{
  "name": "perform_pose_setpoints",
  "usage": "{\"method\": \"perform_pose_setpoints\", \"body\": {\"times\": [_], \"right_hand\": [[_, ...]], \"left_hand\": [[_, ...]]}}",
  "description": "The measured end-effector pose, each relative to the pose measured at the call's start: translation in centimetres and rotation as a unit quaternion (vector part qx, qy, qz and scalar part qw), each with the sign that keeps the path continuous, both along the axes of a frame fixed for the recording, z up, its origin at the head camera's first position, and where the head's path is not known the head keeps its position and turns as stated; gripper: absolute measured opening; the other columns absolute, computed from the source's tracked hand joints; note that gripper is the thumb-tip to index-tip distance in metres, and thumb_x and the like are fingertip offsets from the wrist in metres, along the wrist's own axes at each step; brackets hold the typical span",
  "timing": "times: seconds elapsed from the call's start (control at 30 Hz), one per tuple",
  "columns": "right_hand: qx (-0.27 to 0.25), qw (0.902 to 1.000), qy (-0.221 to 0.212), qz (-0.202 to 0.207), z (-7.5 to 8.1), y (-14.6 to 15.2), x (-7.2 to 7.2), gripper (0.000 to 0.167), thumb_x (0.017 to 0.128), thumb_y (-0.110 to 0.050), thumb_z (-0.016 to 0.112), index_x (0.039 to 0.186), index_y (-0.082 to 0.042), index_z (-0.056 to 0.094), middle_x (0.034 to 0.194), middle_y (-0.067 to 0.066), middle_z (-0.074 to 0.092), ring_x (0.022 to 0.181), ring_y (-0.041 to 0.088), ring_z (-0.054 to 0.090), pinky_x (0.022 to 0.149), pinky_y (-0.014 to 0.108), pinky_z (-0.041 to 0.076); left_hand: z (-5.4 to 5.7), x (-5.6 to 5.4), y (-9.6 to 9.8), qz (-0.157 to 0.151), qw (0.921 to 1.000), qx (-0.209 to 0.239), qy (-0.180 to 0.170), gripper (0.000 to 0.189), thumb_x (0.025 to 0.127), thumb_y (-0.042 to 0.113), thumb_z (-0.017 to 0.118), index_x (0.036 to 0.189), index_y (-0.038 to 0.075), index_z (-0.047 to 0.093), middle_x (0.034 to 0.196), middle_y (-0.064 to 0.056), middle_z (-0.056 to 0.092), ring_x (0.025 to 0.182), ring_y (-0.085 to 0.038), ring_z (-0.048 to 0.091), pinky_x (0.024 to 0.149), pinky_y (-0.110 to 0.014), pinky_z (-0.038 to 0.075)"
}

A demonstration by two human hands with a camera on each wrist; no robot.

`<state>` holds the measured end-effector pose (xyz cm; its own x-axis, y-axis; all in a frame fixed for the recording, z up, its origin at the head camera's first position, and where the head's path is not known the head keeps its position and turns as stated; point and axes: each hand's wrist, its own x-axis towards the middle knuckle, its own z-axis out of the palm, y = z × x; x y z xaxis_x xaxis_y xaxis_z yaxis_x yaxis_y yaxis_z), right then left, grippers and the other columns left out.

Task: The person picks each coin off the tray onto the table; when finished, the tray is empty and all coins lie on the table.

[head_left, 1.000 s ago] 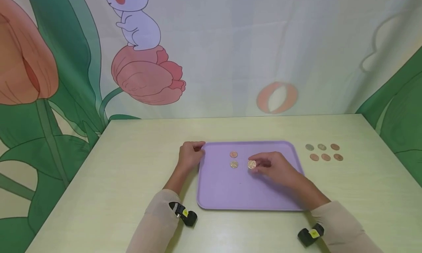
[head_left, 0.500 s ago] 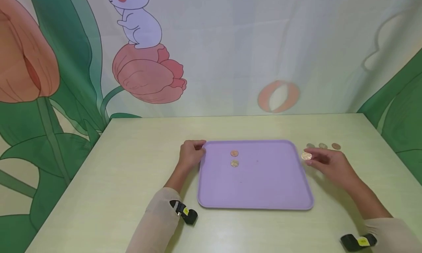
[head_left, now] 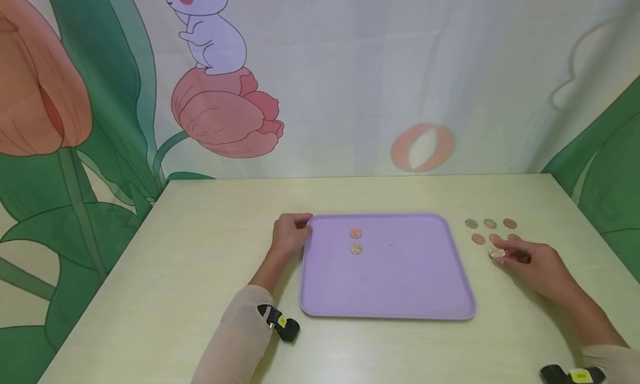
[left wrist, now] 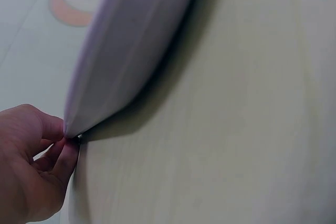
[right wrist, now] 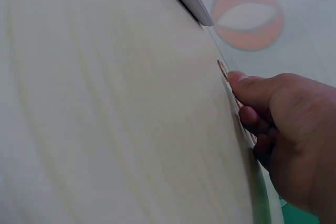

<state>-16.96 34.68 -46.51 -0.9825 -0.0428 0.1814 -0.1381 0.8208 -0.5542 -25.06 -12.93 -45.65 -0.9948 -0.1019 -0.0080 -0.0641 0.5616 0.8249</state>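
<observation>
My left hand pinches the far left corner of a purple tray, thumb and fingers at its rim. Inside the tray lie a copper coin and, just nearer, a gold coin. Off the tray's right side, my right hand pinches another gold-coloured coin between thumb and fingers, low over the table. Several coins lie beyond it in two rows, among them a silver one and a copper one. My fingers partly cover two coins of the nearer row.
The pale table runs back to a printed curtain with flowers and a white animal. A small black camera sits on each wrist, such as the left wrist camera.
My right hand has carried the gold coin from over the tray to the right, beside the table's coin rows. My left hand has stayed at the tray corner.
</observation>
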Motion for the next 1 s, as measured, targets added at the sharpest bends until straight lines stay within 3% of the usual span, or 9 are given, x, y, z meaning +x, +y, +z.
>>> {"method": "perform_pose_setpoints", "body": {"times": [0.23,0.47,0.67,0.77,0.87,0.93,1.0], "right_hand": [[-0.008,0.9992,0.031,0.025,-0.4,-0.2,-0.1,0.028,0.083,-0.007,0.081,0.109,0.004,0.075,0.075,-0.007,0.062,0.069,-0.007,0.044,0.060,0.011,0.039],[-0.021,0.9992,-0.003,0.035,-0.2,-0.4,-0.1,0.029,0.086,-0.013,0.080,0.111,0.001,0.076,0.076,-0.013,0.065,0.071,-0.008,0.047,0.061,0.013,0.041],[0.001,0.9992,-0.029,0.027,0.0,-0.4,-0.3,0.032,0.088,-0.022,0.079,0.113,-0.002,0.077,0.090,0.006,0.078,0.082,-0.023,0.040,0.066,0.009,0.039],[0.002,0.9991,-0.037,0.020,0.2,-0.6,-0.4,0.035,0.090,-0.025,0.078,0.115,-0.001,0.075,0.095,0.012,0.077,0.082,-0.022,0.039,0.065,0.011,0.039],[-0.018,0.9997,-0.010,0.013,0.5,-1.3,-0.5,0.033,0.090,-0.020,0.077,0.115,0.002,0.074,0.084,0.007,0.073,0.073,-0.012,0.044,0.060,0.014,0.039],[-0.035,0.9992,0.013,0.015,1.0,-2.2,-0.8,0.031,0.091,-0.017,0.075,0.114,0.003,0.074,0.076,0.001,0.068,0.068,-0.004,0.046,0.065,0.017,0.041],[-0.048,0.9975,0.040,0.032,1.5,-3.7,-1.2,0.024,0.090,-0.012,0.075,0.111,0.001,0.075,0.074,0.001,0.067,0.068,-0.005,0.048,0.069,0.021,0.039]], "left_hand": [[-0.1,0.2,-0.1,0.006,1.0000,0.001,-0.003,0.034,0.089,0.002,0.063,0.121,0.006,0.075,0.116,-0.016,0.077,0.108,-0.028,0.071,0.094,-0.039,0.059],[-0.2,0.4,-0.1,0.008,0.9999,0.001,-0.008,0.035,0.089,0.002,0.062,0.122,0.006,0.075,0.116,-0.016,0.077,0.108,-0.029,0.072,0.095,-0.040,0.059],[-0.1,0.5,-0.2,0.003,0.9999,0.003,-0.009,0.035,0.090,0.002,0.062,0.122,0.006,0.074,0.118,-0.016,0.076,0.110,-0.029,0.071,0.096,-0.040,0.059],[-0.1,0.3,-0.2,-0.002,0.9999,0.008,-0.007,0.035,0.089,0.002,0.063,0.122,0.006,0.074,0.118,-0.015,0.076,0.110,-0.028,0.071,0.096,-0.041,0.058],[0.0,0.1,-0.1,-0.005,0.9999,0.010,-0.007,0.035,0.089,0.002,0.063,0.123,0.006,0.074,0.118,-0.015,0.076,0.110,-0.028,0.071,0.095,-0.040,0.059],[0.1,0.1,-0.1,-0.005,0.9999,0.010,-0.009,0.036,0.089,0.002,0.063,0.123,0.006,0.074,0.119,-0.015,0.076,0.111,-0.028,0.071,0.096,-0.040,0.059],[0.2,0.1,-0.2,-0.003,0.9999,0.008,-0.009,0.036,0.089,0.001,0.063,0.123,0.006,0.074,0.119,-0.016,0.076,0.111,-0.028,0.071,0.096,-0.040,0.059]]}}
